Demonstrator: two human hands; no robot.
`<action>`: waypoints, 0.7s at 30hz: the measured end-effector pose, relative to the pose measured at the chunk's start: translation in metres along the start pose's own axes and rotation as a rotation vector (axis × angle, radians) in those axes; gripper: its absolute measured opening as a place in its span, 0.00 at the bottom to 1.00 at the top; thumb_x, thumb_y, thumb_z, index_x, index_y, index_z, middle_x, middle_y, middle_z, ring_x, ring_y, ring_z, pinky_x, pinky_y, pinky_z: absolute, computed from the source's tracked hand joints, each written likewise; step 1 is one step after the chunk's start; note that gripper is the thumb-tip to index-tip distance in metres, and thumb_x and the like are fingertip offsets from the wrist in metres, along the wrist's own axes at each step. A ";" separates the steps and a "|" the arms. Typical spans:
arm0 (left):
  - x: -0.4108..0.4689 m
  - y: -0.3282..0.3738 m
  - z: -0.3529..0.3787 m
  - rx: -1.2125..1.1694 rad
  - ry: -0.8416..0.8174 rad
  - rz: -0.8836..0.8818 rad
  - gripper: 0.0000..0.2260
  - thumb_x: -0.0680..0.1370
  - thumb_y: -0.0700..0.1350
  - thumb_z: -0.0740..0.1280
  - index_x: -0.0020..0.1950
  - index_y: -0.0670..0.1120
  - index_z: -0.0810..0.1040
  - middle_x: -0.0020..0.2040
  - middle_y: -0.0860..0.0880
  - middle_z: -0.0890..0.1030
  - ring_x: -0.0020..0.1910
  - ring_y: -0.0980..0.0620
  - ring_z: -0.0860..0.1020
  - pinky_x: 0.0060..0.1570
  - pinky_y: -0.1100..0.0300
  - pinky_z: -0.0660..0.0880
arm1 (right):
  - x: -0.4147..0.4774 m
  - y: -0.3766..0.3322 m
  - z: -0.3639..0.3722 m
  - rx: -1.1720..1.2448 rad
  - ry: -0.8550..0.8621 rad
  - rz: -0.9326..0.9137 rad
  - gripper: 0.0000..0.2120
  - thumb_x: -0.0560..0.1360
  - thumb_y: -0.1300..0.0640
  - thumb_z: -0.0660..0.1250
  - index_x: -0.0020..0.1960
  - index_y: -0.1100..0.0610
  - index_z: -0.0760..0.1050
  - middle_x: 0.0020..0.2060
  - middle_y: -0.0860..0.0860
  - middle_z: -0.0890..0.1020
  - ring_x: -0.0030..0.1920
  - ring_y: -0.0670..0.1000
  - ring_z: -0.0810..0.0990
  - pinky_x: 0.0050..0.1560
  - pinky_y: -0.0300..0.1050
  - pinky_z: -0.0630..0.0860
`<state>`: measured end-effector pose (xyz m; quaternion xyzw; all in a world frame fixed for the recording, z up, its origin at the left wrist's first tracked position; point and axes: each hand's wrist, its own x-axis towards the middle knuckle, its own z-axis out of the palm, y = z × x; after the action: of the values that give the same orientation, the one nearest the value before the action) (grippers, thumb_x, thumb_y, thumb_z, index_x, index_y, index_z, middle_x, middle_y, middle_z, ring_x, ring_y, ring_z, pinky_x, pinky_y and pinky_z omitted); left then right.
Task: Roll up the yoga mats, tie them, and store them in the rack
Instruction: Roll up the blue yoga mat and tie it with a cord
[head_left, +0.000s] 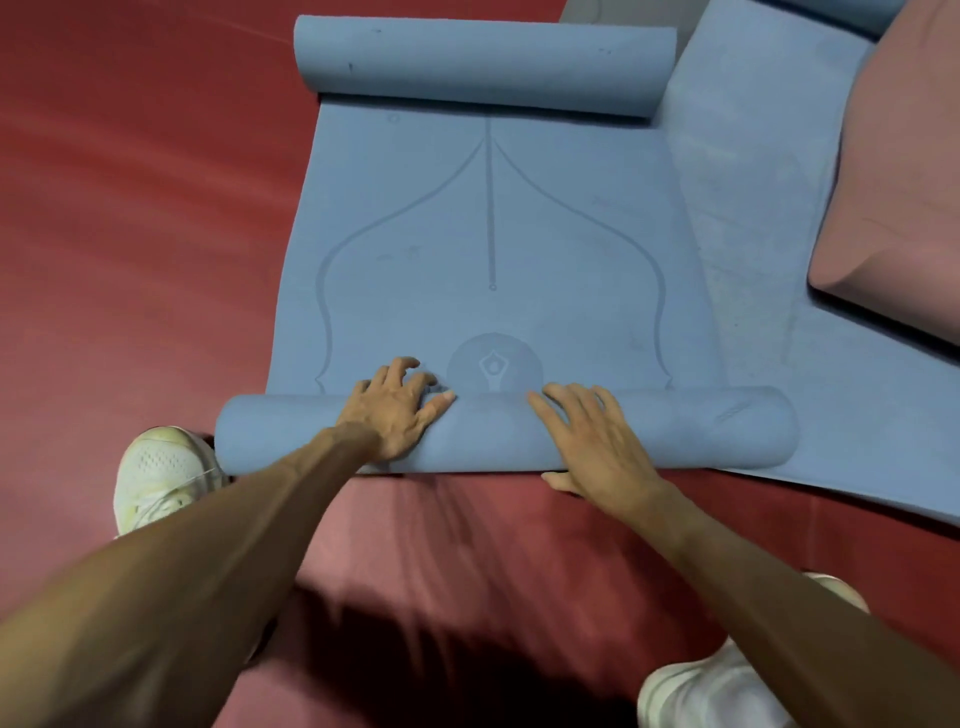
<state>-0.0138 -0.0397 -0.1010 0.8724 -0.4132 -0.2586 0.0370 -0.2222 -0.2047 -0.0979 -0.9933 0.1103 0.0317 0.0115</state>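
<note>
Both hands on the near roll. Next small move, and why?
Probably push the roll forward another turn, with even pressure from both hands. The left hand curls over the roll's top and the right hand lies flat on it, so both are placed to push. A long flat stretch of mat lies ahead, up to the far curl.

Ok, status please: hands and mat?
Left hand curls over near roll; right hand flat on it. Mat partly rolled. Far end curled up, in path.
</note>
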 end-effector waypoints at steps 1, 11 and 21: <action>0.007 -0.002 -0.003 -0.038 0.014 -0.018 0.24 0.80 0.63 0.52 0.70 0.53 0.68 0.74 0.48 0.59 0.72 0.48 0.60 0.70 0.49 0.58 | -0.002 -0.003 0.003 -0.009 0.027 -0.002 0.55 0.49 0.42 0.83 0.70 0.59 0.66 0.62 0.56 0.74 0.60 0.60 0.76 0.63 0.62 0.71; 0.035 -0.003 -0.009 -0.074 0.065 -0.031 0.20 0.80 0.59 0.54 0.63 0.49 0.74 0.64 0.47 0.66 0.65 0.48 0.65 0.65 0.50 0.64 | 0.014 -0.005 0.016 -0.104 -0.001 0.092 0.58 0.50 0.37 0.80 0.73 0.58 0.62 0.64 0.57 0.73 0.64 0.61 0.72 0.67 0.65 0.64; 0.020 0.003 -0.007 0.107 0.126 -0.019 0.21 0.82 0.51 0.45 0.56 0.48 0.76 0.55 0.48 0.78 0.56 0.47 0.73 0.55 0.53 0.67 | 0.038 0.003 0.007 -0.080 -0.044 0.125 0.52 0.44 0.49 0.83 0.66 0.57 0.72 0.55 0.55 0.78 0.53 0.58 0.78 0.57 0.59 0.71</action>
<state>-0.0018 -0.0577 -0.1030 0.8916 -0.4149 -0.1810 0.0140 -0.1862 -0.2161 -0.1070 -0.9832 0.1707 0.0587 -0.0278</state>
